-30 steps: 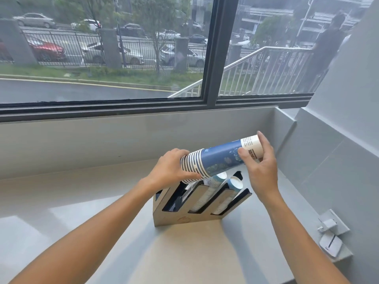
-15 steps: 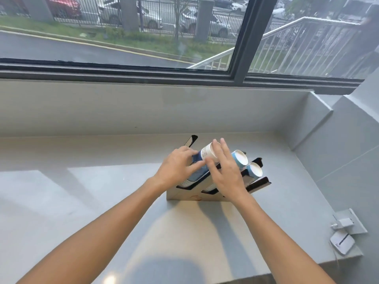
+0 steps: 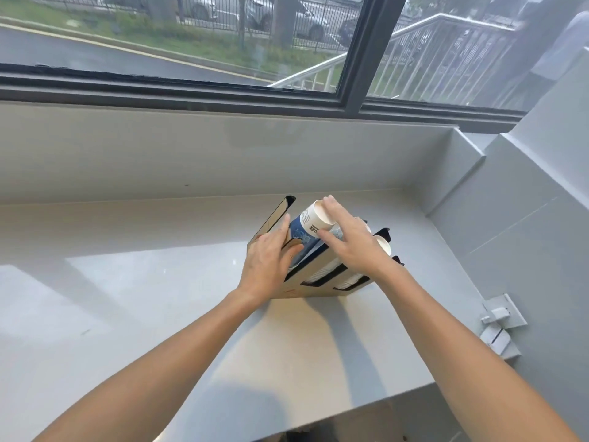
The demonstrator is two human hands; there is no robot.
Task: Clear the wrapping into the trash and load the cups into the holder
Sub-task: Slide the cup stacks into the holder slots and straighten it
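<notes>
Two bare forearms are extended from the bottom edge across a pale grey countertop (image 3: 127, 314). Further in, the left hand (image 3: 267, 266) is laid palm-down, fingers nearly straight and only slightly curled, against the lower part of a blue-and-white stack of paper cups (image 3: 310, 224); the stack is touched and steadied rather than wrapped. The right hand (image 3: 350, 244) is spread flat, its fingers extended over the upper end of the same stack, with fingertips pressed at the white rim of the top cup; nothing is enclosed in it.

The stack is lodged, tilted back and to the left, in the leftmost slot of a slanted cup holder (image 3: 318, 290) made of tan panels with black edges, which is stood on the countertop near its far right part. Two more cup stacks are seen in the slots to the right, largely hidden under the right hand.

On the right wall, a white wall socket (image 3: 503, 314) with a plug is mounted. Beyond the holder, a grey sill is raised to a dark-framed window (image 3: 357, 59), through which grass, a fence and a railing are seen.
</notes>
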